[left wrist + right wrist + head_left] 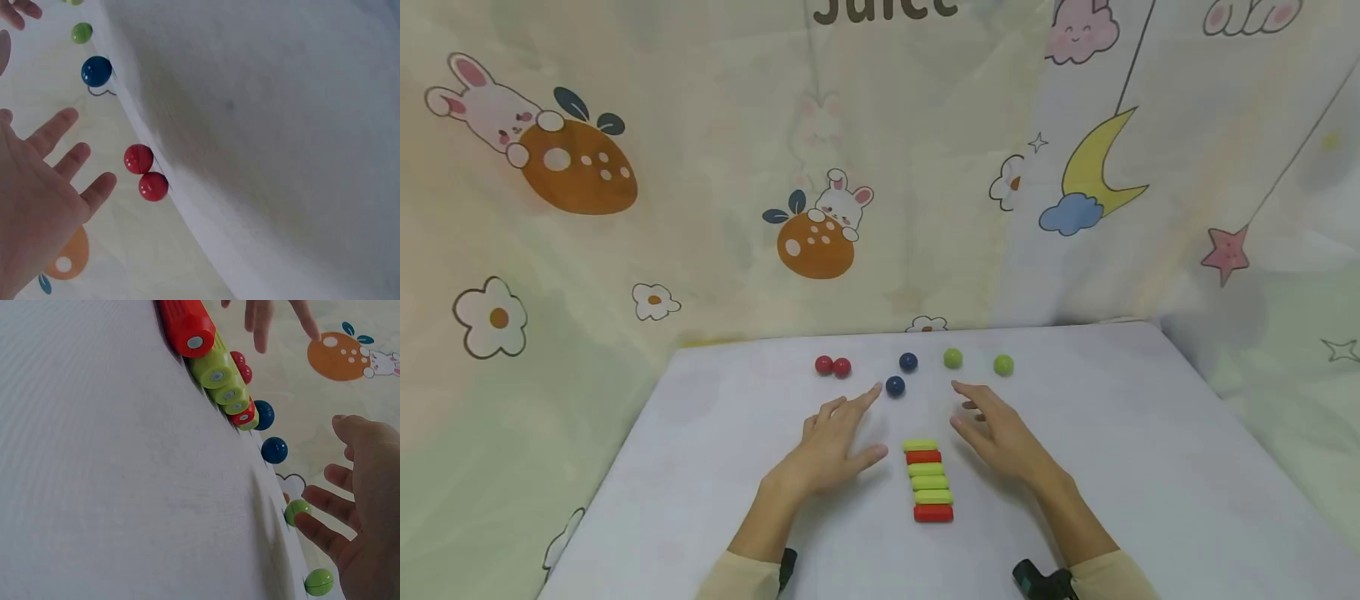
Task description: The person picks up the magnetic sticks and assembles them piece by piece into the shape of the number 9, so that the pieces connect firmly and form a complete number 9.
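Observation:
My left hand [831, 446] hovers with spread fingers, its index fingertip close to the nearer dark blue ball [895, 386]. Across from it, my right hand [1000, 433] is held with loosely bent fingers and nothing in them, just below the green balls [952, 358]. Between the two wrists lies a column of short red and yellow-green rods [931, 483], side by side. A second blue ball [908, 362] sits slightly behind the first. Two red balls [139, 159] touch each other beyond the left hand's fingers. In the right wrist view the rods' round ends [216, 375] show pale centres.
A white-covered table [1150, 467] carries everything. Behind its far edge hangs a cloth backdrop [715, 167] printed with rabbits, flowers, a moon and a star. A dark wrist camera [1041, 579] sits by the right cuff.

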Tool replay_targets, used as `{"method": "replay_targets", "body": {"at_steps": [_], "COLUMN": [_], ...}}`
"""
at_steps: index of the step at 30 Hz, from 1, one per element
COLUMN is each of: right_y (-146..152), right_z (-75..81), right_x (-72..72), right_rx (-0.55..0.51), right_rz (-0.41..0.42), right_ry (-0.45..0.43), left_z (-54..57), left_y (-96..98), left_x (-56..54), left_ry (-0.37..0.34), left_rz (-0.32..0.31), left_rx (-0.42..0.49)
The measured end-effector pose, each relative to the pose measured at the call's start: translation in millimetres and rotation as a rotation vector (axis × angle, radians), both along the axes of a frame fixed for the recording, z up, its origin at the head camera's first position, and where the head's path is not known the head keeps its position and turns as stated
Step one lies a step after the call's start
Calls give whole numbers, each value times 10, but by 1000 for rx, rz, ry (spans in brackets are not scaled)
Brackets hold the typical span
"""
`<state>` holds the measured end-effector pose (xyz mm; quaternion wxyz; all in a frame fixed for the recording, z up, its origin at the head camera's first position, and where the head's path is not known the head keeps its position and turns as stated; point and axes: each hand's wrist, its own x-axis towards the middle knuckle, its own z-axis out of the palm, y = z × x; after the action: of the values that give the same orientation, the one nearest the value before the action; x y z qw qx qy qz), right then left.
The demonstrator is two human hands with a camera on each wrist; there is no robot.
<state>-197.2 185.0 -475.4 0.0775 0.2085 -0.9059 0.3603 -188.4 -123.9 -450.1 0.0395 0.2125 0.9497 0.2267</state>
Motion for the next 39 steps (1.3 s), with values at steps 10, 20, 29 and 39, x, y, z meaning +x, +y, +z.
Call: {"method": "replay_targets", "body": {"at_steps": [10,20,29,39], "right_y": [-275,-284,-284,-236], "right_z": [-42,-79,-42,-162], "right_x": [-100,-83,-106,-149], "right_rx": [-110,-102,-64,-97], "right_rz": [92,75,70,141], "right_ry": [-98,-159,-172,-254], "left_z": [5,-41,-11,-90], "left_y": [-142,91,230,246], "left_x": [-98,-157,-176,-177], "left_ry": [-83,-139,-167,-174], "left_rz": [0,-128,-120,-133], "left_rx": [81,91,31,0]}}
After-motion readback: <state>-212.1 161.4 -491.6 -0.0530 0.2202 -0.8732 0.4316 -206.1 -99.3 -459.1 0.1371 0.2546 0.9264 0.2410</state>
